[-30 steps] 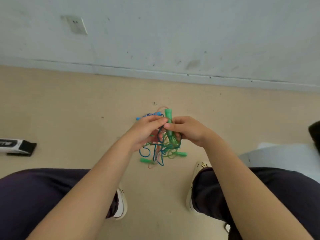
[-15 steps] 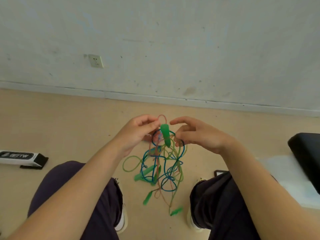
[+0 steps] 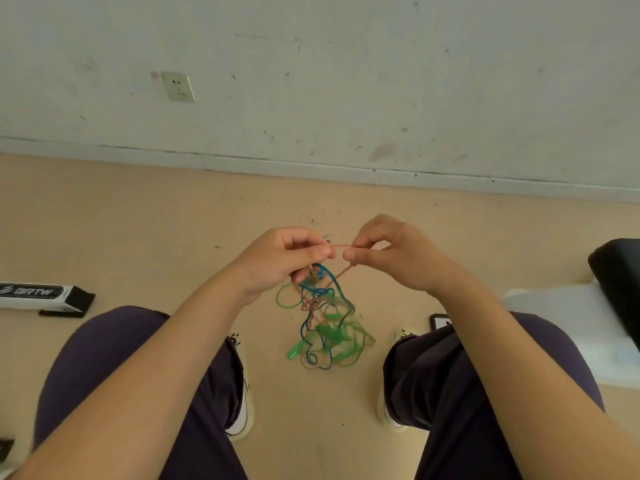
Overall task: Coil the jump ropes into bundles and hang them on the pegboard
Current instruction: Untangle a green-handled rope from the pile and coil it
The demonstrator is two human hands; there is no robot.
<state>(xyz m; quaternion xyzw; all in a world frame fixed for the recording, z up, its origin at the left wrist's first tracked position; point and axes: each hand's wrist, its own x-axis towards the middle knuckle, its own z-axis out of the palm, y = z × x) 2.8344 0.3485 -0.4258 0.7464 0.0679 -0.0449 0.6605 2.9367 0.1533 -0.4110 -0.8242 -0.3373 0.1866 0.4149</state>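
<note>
Green handle dropped from grip; both hands' fingers (image 3: pixel 313 251) pinch pink rope (image 3: pixel 341 271); box (image 3: pixel 41 295) left.

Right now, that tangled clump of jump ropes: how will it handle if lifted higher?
Likely floppy: the jump ropes dangle in loose loops below the left hand. Probably light, since a pink strand pinched by the right hand carries it. Strands cross heavily, so expect snagging, not clean separation.
</note>
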